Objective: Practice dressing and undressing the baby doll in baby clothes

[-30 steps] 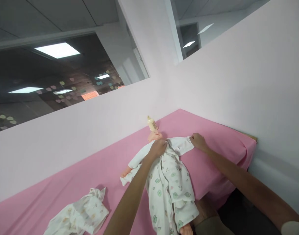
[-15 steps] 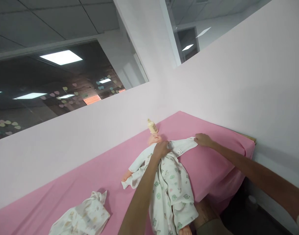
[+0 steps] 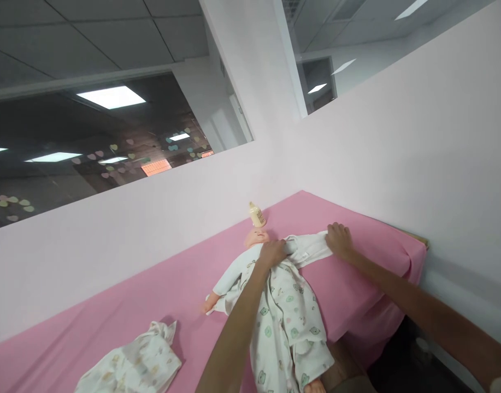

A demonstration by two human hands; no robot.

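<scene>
A baby doll [image 3: 257, 238] lies face up on a pink-covered table, in a white top and a white garment with green prints [image 3: 289, 311]. My left hand [image 3: 273, 253] is closed at the doll's chest, near its shoulder, gripping the clothing there; its fingertips are partly hidden. Stretched out to the right is a white sleeve [image 3: 311, 246], its far end pinched in my closed right hand [image 3: 339, 239]. I cannot see the doll's arm inside that sleeve. The doll's other arm [image 3: 228, 277] points down to the left, with its hand showing.
Behind the doll's head a small cream-coloured bottle [image 3: 257, 215] stands by the wall. At the lower left lies a crumpled printed white cloth [image 3: 131, 360]. The pink cover [image 3: 168, 289] meets white walls [image 3: 377, 147] at the back and right, below windows.
My right hand has turned, its knuckles now higher, still holding the sleeve end. My left hand stays at the doll's chest. The doll's head has shifted slightly left and down.
</scene>
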